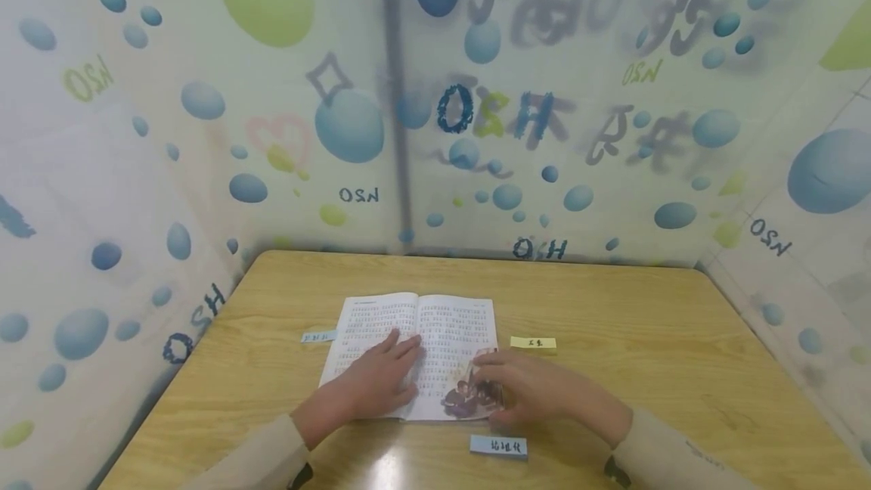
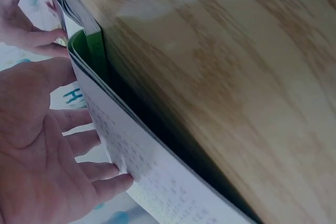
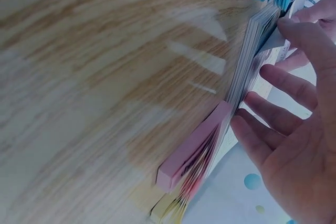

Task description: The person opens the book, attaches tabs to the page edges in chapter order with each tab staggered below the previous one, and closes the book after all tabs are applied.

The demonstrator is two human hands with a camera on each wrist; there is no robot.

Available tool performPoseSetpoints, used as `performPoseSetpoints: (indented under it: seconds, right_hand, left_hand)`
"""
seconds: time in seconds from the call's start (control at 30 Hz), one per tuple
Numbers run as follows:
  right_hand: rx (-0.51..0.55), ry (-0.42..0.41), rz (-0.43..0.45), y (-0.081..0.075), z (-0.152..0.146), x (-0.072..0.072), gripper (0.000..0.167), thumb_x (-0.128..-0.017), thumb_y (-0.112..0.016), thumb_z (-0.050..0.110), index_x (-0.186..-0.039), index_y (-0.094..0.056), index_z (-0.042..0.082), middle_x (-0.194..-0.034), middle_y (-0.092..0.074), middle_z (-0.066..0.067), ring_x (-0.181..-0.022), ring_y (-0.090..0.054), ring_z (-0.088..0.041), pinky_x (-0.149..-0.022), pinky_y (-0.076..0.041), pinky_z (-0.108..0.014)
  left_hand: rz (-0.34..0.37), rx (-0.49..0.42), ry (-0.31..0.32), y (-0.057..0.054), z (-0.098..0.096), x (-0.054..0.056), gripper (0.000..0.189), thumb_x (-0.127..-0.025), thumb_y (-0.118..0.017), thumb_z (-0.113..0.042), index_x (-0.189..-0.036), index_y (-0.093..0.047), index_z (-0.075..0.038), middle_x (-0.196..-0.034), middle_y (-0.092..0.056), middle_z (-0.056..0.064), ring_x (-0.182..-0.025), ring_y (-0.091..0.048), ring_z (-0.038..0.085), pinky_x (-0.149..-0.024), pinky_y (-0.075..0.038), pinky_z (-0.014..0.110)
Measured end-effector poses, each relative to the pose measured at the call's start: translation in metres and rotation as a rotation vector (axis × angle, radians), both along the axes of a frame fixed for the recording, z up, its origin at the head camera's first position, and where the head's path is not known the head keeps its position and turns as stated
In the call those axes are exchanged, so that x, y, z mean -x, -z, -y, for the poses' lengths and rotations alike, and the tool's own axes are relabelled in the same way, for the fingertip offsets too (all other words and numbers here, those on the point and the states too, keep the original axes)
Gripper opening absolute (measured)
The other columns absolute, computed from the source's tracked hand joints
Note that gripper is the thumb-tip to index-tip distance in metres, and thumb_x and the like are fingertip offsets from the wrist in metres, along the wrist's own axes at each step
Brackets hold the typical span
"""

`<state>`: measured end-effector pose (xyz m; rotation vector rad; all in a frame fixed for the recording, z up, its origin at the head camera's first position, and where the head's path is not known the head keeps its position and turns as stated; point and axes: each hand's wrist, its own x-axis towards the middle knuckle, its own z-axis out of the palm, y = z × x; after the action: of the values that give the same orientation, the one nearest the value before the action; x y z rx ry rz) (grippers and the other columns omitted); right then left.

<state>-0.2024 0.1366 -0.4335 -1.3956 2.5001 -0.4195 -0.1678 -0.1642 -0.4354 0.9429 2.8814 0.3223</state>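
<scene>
An open book (image 1: pixel 381 316) with printed pages lies on the wooden table, a coloured illustration at the lower right of its right page. My left hand (image 1: pixel 381 376) rests on the left page by the centre fold, its fingers extended. In the left wrist view the left hand's fingertips (image 2: pixel 122 179) touch the printed page. My right hand (image 1: pixel 534 386) is at the right page's outer edge, partly covering the illustration. The right wrist view shows its fingers spread and loosely bent, with the thumb (image 3: pixel 294 30) by a slightly raised page corner; whether it pinches the page is unclear.
Small paper pads with handwriting lie around the book: a blue one (image 1: pixel 318 336) at left, a yellow one (image 1: pixel 533 344) at right, another blue one (image 1: pixel 499 446) in front. A pink pad (image 3: pixel 191 148) shows in the right wrist view. Patterned curtains (image 1: pixel 544 195) enclose the table.
</scene>
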Motion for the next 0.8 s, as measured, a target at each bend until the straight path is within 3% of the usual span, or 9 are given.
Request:
performPoseSetpoints:
  seconds: [0.3,0.8]
  right_hand:
    - [0.01,-0.019,-0.038,0.002,-0.0002,0.0,0.05,-0.083,-0.082,0.031,-0.128,-0.067,0.021,-0.147,-0.052,-0.007,-0.133,-0.049,-0.027,-0.108,-0.041,-0.045]
    - [-0.031,0.013,-0.003,0.002,0.0013,-0.0006,0.051,-0.08,-0.086,0.034,-0.126,-0.068,0.026,-0.148,-0.051,-0.004,-0.133,-0.049,-0.024,-0.108,-0.042,-0.042]
  left_hand:
    - [0.051,0.005,-0.001,-0.0046,-0.0065,-0.0057,0.08,-0.09,-0.072,-0.053,-0.149,-0.047,-0.006,-0.158,-0.035,0.023,-0.142,-0.025,0.053,-0.114,-0.027,0.058]
    - [0.056,0.047,-0.008,-0.0048,-0.0072,-0.0081,0.09,-0.085,-0.074,-0.06,-0.153,-0.044,-0.008,-0.159,-0.032,0.02,-0.145,-0.024,0.05,-0.114,-0.028,0.058]
